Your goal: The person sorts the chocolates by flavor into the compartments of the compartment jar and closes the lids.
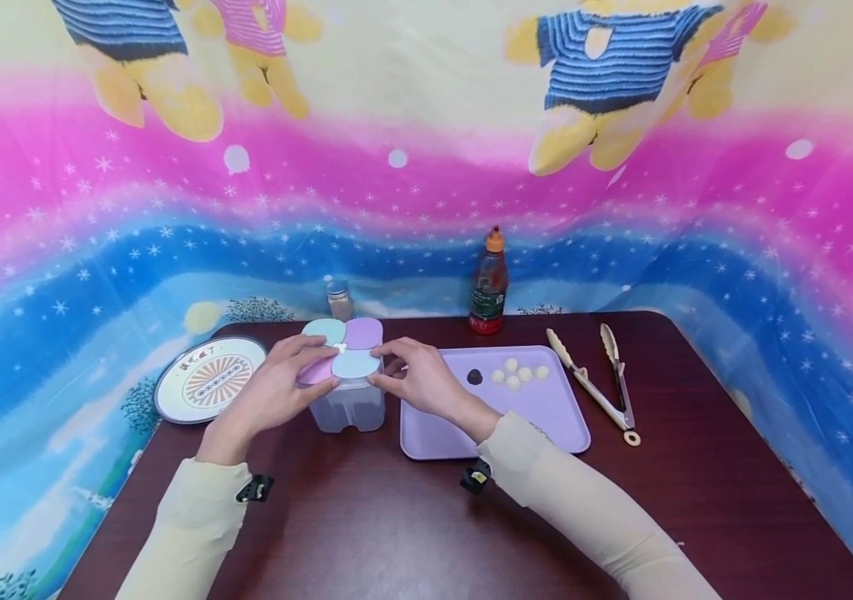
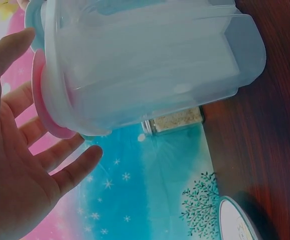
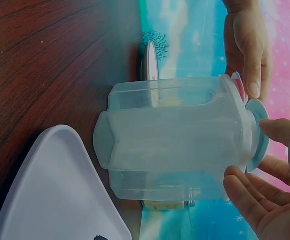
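Note:
A clear plastic storage jar (image 1: 347, 408) stands upright on the table, topped by four-petal lids in mint, purple, pink and light blue. My left hand (image 1: 284, 375) reaches over the pink lid (image 1: 314, 372), its extended thumb and fingers spread at the edges; the left wrist view shows the palm (image 2: 19, 180) facing the jar. At the jar's right side, my right hand (image 1: 426, 379) pinches the light blue lid (image 1: 355, 364). The right wrist view shows its thumb (image 3: 282, 131) against that lid's rim. Through the jar walls I see no distinct contents.
Right of the jar lies a lilac tray (image 1: 434, 429) bearing several small white balls (image 1: 513, 372) and a dark one (image 1: 475, 377). Tongs (image 1: 599, 392) lie farther right. Behind stand a sauce bottle (image 1: 488, 292) and a small shaker (image 1: 339, 300). An oval plate (image 1: 172, 392) is at left.

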